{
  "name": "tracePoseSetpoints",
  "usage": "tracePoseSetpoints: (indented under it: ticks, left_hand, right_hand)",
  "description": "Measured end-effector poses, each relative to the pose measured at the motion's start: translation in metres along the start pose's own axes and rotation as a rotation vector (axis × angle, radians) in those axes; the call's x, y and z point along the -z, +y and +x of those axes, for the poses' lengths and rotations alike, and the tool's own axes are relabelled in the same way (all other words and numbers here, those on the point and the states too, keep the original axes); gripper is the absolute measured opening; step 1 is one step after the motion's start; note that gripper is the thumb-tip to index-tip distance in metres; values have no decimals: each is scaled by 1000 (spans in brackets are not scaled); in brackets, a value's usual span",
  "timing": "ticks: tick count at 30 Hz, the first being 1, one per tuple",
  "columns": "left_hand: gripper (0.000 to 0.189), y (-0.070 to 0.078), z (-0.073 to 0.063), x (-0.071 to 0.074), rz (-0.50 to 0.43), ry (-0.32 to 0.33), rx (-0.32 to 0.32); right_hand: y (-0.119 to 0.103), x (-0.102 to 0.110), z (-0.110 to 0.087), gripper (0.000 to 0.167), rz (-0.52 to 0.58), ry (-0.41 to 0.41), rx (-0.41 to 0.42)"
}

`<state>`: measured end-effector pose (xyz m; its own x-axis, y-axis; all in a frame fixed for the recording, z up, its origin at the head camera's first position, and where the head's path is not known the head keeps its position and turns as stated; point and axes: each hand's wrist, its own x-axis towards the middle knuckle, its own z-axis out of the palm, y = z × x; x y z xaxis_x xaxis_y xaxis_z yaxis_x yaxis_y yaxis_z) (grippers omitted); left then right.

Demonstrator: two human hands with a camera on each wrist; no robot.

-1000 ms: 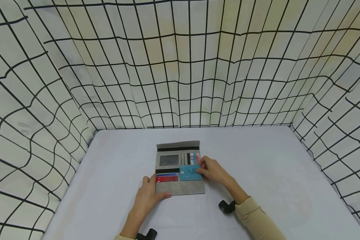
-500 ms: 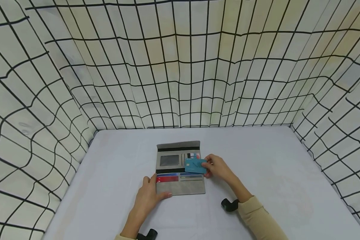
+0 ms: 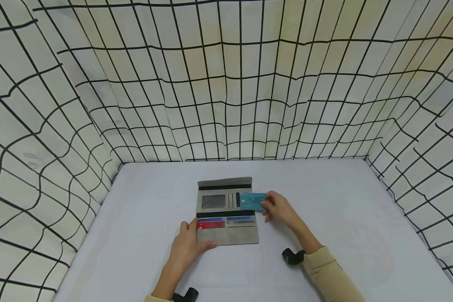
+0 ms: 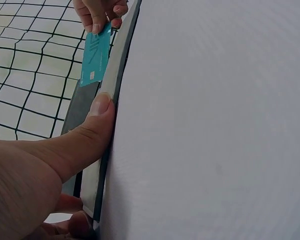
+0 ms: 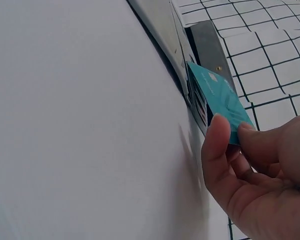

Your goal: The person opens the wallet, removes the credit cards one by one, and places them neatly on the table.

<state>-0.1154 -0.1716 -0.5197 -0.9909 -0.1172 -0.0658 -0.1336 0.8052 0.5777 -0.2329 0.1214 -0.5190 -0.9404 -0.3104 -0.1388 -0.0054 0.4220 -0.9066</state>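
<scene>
An unfolded grey wallet [image 3: 226,238] lies on the white table, with cards in its lower slots and a clear window at upper left. My left hand [image 3: 186,243] holds its lower left corner, fingers along the left side and thumb on the front edge. In the left wrist view that thumb [image 4: 90,135] presses on the wallet's edge. My right hand [image 3: 281,209] pinches a teal card [image 3: 251,201] by its right end, between thumb and fingers. The card overlaps the wallet's upper right slots, hiding most of them. In the right wrist view the teal card [image 5: 222,100] slants over the wallet's side.
A red card [image 3: 210,225] shows in the lower left slot. Black wrist devices [image 3: 293,256] sit beside both forearms. Around the table [image 3: 154,188] stand white walls with a black grid [image 3: 249,113].
My right hand has lifted the teal card from the lower right slots and moved it up and right to the upper right ones. The left hand stays in place.
</scene>
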Motion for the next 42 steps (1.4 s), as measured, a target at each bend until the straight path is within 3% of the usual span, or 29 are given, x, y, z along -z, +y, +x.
tracePoseSetpoints:
  ticks: [11, 21, 42]
  left_hand:
    - [100, 0, 0, 0, 3, 5, -6]
    - [101, 0, 0, 1, 1, -4, 4]
    - [102, -1, -1, 1, 0, -9, 7]
  right_hand:
    - [11, 10, 6, 28, -78, 142, -30]
    - [15, 16, 11, 30, -31, 258, -107]
    - [9, 31, 43, 35, -113, 279, -132]
